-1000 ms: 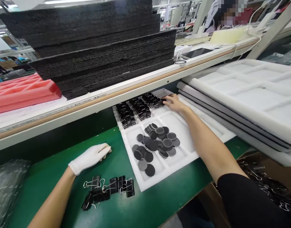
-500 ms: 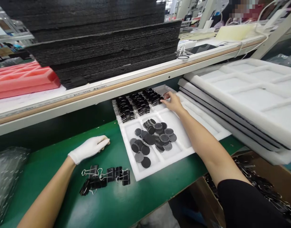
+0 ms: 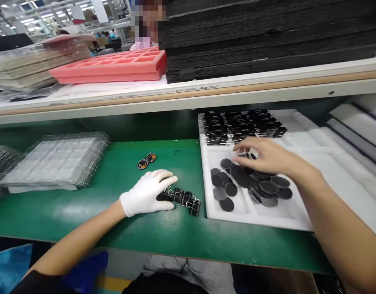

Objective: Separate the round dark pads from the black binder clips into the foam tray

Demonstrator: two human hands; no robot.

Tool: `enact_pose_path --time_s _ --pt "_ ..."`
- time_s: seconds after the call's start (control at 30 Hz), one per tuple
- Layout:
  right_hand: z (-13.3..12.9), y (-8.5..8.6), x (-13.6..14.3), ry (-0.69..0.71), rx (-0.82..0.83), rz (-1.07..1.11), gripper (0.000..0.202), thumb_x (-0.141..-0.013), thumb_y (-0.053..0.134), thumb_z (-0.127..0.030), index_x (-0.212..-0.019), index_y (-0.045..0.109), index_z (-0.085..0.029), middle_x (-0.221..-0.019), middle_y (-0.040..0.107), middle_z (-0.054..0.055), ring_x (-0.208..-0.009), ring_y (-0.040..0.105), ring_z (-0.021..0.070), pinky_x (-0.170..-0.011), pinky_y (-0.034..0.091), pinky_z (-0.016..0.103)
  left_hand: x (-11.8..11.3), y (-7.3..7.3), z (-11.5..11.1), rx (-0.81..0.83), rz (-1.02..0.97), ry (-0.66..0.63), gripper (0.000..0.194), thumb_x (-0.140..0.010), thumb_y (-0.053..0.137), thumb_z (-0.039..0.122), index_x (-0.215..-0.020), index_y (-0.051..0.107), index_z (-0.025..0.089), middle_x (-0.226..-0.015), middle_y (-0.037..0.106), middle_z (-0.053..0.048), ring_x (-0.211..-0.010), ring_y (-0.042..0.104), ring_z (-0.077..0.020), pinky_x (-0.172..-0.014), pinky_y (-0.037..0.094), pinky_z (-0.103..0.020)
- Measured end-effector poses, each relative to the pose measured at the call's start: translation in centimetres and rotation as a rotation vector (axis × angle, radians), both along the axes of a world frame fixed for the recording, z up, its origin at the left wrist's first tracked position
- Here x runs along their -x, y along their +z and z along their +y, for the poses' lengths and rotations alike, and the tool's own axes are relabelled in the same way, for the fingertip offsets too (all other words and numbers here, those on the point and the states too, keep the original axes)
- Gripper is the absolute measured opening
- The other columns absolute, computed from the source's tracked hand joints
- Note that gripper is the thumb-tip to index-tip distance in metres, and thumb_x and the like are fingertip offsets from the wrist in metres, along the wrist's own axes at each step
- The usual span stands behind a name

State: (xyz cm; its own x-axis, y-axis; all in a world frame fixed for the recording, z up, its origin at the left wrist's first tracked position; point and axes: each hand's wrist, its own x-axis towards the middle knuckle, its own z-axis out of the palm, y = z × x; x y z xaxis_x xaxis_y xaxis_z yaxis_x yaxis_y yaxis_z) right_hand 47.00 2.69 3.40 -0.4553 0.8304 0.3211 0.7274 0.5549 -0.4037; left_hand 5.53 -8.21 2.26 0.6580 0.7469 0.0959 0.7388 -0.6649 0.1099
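My left hand (image 3: 149, 192), in a white glove, is low over the green bench with its fingers apart. Its thumb and fingers straddle the left end of a short row of black binder clips (image 3: 187, 199). Bare and slightly blurred, my right hand (image 3: 260, 155) hovers over a pile of round black discs (image 3: 241, 175), fingers parted and nothing visible between them. The discs lie in the compartments of a white foam tray (image 3: 211, 206). Rows of more black binder clips (image 3: 237, 126) fill the tray's far side. Two small round pieces with orange patterns (image 3: 146, 161) rest beyond my left hand.
A shelf edge (image 3: 145, 100) crosses above the bench, carrying black foam sheets (image 3: 267, 41) and a red foam tray (image 3: 114, 65). Clear plastic trays (image 3: 56, 159) are stacked at left. White foam trays (image 3: 356, 122) stand at right. A person (image 3: 148, 24) is behind the shelf.
The view has swung left. My left hand has moved to the loose binder clips. My right hand has left the clips at the tray's far side and come back over the discs.
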Motion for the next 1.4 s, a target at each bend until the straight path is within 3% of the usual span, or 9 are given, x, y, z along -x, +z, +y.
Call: enact_pose_path --time_s 0.2,0.33,0.4,0.53,0.7,0.93,1.17,1.3,1.4 --pt "-0.9 -3.0 4.9 0.034 0.068 -0.276 0.033 -0.089 0.057 -0.041 -0.109 0.078 -0.026 -0.108 0.075 0.011 -0.093 0.073 0.0321 -0.092 0.054 0.052 -0.6 -2.5 1.1 -0.160 -0.235 -0.036 0.062 -0.094 0.050 0.062 -0.138 0.061 0.020 -0.136 0.066 -0.016 -0.134 0.056 -0.0337 -0.112 0.042 -0.049" --pt "-0.2 -3.0 3.8 0.051 0.149 -0.062 0.037 -0.091 0.056 -0.049 -0.113 0.077 -0.028 -0.115 0.077 0.010 -0.100 0.075 0.0318 -0.092 0.059 0.050 2.9 -0.7 4.5 -0.338 -0.232 0.510 0.062 -0.094 0.053 0.057 -0.141 0.059 0.018 -0.140 0.062 -0.019 -0.132 0.053 -0.0366 -0.109 0.039 -0.052" --pt "-0.1 -2.5 3.4 0.006 0.155 0.088 0.036 -0.090 0.059 -0.050 -0.114 0.075 -0.028 -0.113 0.078 0.009 -0.097 0.076 0.0310 -0.086 0.062 0.048 4.8 0.1 6.2 -0.265 -0.052 0.636 0.076 -0.086 0.063 0.066 -0.144 0.058 0.017 -0.141 0.060 -0.021 -0.128 0.053 -0.0415 -0.103 0.039 -0.053" --pt "-1.1 -0.5 4.7 -0.055 0.102 0.267 0.032 -0.087 0.069 -0.046 -0.113 0.073 -0.028 -0.113 0.079 0.008 -0.095 0.076 0.0299 -0.084 0.063 0.047 5.0 0.3 9.3 -0.112 0.163 0.493 0.061 -0.093 0.056 0.067 -0.129 0.070 0.019 -0.118 0.069 -0.016 -0.112 0.060 -0.0369 -0.095 0.038 -0.049" --pt "-1.8 1.3 10.9 0.114 0.086 0.241 0.028 -0.087 0.070 -0.029 -0.115 0.075 -0.025 -0.119 0.078 0.007 -0.109 0.074 0.0284 -0.098 0.060 0.047 -0.6 -1.3 11.5 -0.139 0.120 0.307 0.060 -0.092 0.058 0.070 -0.117 0.072 0.017 -0.104 0.072 -0.013 -0.102 0.064 -0.0332 -0.089 0.039 -0.045" --pt "1.1 -1.5 17.8 0.245 0.174 0.158 0.029 -0.083 0.071 -0.012 -0.109 0.075 -0.023 -0.119 0.079 0.007 -0.113 0.074 0.0258 -0.103 0.058 0.047 -2.1 -2.4 10.4 -0.107 0.004 0.241 0.057 -0.088 0.067 0.067 -0.116 0.070 0.018 -0.109 0.071 -0.012 -0.107 0.063 -0.0331 -0.092 0.039 -0.044" --pt "1.3 -3.9 18.4 0.350 0.036 0.043 0.019 -0.095 0.060 -0.020 -0.098 0.079 -0.024 -0.124 0.076 0.009 -0.115 0.071 0.0295 -0.102 0.055 0.055 -1.5 -2.4 10.6 -0.051 -0.056 0.244 0.051 -0.086 0.069 0.064 -0.109 0.071 0.019 -0.105 0.070 -0.011 -0.106 0.062 -0.0335 -0.094 0.039 -0.046" --pt "0.3 -2.6 17.5 0.317 0.035 0.028 0.023 -0.095 0.060 -0.019 -0.111 0.076 -0.021 -0.123 0.074 0.012 -0.115 0.068 0.0304 -0.101 0.052 0.055 -1.5 -2.7 10.5 -0.100 -0.111 0.244 0.058 -0.086 0.072 0.059 -0.126 0.065 0.019 -0.122 0.068 -0.012 -0.114 0.060 -0.0334 -0.095 0.037 -0.045" --pt "-1.4 -0.8 17.0 0.478 0.249 0.007 0.026 -0.091 0.071 -0.026 -0.117 0.074 -0.022 -0.119 0.073 0.009 -0.110 0.068 0.0258 -0.098 0.055 0.045 -1.4 -2.8 10.4 -0.143 -0.115 0.157 0.043 -0.091 0.068 0.052 -0.121 0.065 0.022 -0.128 0.066 -0.011 -0.116 0.059 -0.0320 -0.094 0.036 -0.044"
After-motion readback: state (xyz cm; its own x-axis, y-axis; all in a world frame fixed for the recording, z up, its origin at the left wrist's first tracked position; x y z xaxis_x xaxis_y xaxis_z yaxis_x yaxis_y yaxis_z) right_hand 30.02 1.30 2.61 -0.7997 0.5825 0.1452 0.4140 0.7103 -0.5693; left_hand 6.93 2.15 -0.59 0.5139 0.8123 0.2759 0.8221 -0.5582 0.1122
